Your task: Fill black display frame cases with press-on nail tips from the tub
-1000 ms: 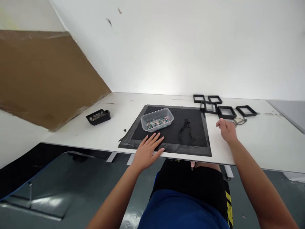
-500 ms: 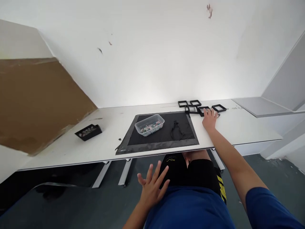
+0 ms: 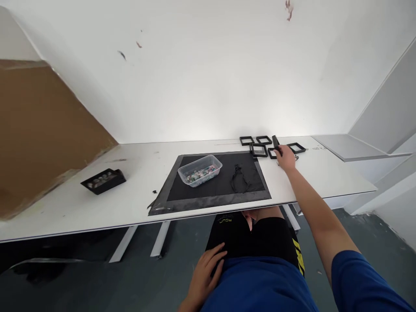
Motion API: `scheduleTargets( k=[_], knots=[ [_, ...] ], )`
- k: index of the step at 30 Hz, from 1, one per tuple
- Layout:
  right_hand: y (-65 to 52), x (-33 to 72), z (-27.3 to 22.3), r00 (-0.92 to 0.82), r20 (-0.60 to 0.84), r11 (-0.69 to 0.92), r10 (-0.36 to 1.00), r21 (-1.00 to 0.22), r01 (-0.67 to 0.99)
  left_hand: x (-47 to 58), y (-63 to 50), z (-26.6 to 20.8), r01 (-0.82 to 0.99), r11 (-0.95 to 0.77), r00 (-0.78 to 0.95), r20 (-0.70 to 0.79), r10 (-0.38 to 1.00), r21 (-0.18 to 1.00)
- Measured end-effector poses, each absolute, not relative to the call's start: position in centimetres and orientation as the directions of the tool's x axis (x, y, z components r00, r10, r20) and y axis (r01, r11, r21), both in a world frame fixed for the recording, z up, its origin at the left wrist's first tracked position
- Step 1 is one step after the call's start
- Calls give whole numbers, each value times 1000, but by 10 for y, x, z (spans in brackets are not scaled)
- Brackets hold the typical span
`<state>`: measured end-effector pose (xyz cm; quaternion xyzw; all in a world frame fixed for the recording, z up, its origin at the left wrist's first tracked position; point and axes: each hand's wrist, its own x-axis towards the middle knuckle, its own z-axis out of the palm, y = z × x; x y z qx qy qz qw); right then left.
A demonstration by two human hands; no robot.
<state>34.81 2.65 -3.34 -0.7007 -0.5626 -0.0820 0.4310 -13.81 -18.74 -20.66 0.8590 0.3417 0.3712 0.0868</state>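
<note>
While right hand (image 3: 286, 158) grips black frame (image 3: 276, 144) on white table (image 3: 325, 173), left hand (image 3: 204, 275) rests flat on lap.

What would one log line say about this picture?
right hand: lifting square black frame on edge | left hand: resting on lap | clear plastic tub: on black mat

A bare workshop: long white workbench (image 3: 97, 203), black work mat (image 3: 211, 197), trays of small parts (image 3: 103, 180).
</note>
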Motion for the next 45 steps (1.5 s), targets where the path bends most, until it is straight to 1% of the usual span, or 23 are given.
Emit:
scheduleTargets(
  k=[3, 6, 9, 12, 15, 18, 20, 23, 27, 31, 34, 39, 42, 45],
  knots=[
    [9, 355, 19, 422, 647, 140, 634, -634, 761, -145, -189, -215, 482, -744, 448, 600, 663, 462],
    [-23, 351, 71, 435, 674, 324, 597, -699, 638, -137, -180, -215, 448, -734, 393, 624, 675, 511],
    [-73, 321, 94, 355, 665, 467, 657, -729, 500, -116, -169, -200, 402, -733, 360, 641, 678, 549],
    [-134, 264, 80, 202, 599, 511, 775, -782, 357, -92, -167, -165, 372, -748, 341, 668, 661, 550],
    [-189, 205, 43, 40, 479, 458, 877, -858, 233, -80, -175, -118, 377, -768, 345, 691, 635, 518],
    [-226, 163, 4, -105, 381, 393, 919, -910, 131, -78, -188, -79, 343, -819, 487, 658, 574, 461],
    [-240, 145, -16, -135, 342, 355, 930, -931, 85, -80, -194, -63, 280, -859, 603, 618, 505, 429],
    [-253, 130, -34, -113, 300, 308, 947, -950, 57, -83, -198, -54, 238, -867, 658, 584, 475, 437],
    [-260, 122, -39, -98, 287, 294, 953, -954, 56, -81, -199, -54, 266, -817, 612, 565, 554, 512],
    [-259, 127, -45, -183, 258, 277, 949, -957, 89, -72, -201, -58, 311, -726, 534, 519, 667, 613],
    [-255, 135, -64, -239, 170, 198, 956, -975, 100, -65, -204, -63, 337, -644, 550, 411, 727, 687],
    [-244, 141, -102, -227, 7, 20, 974, -998, 56, -62, -210, -67, 375, -486, 597, 196, 778, 789],
    [-238, 140, -113, -207, -8, 3, 978, -998, 55, -62, -212, -71, 350, -397, 619, 109, 778, 848],
    [-236, 143, -111, -199, 40, 58, 979, -995, 85, -60, -212, -79, 300, -301, 608, 62, 792, 905]
  ],
)
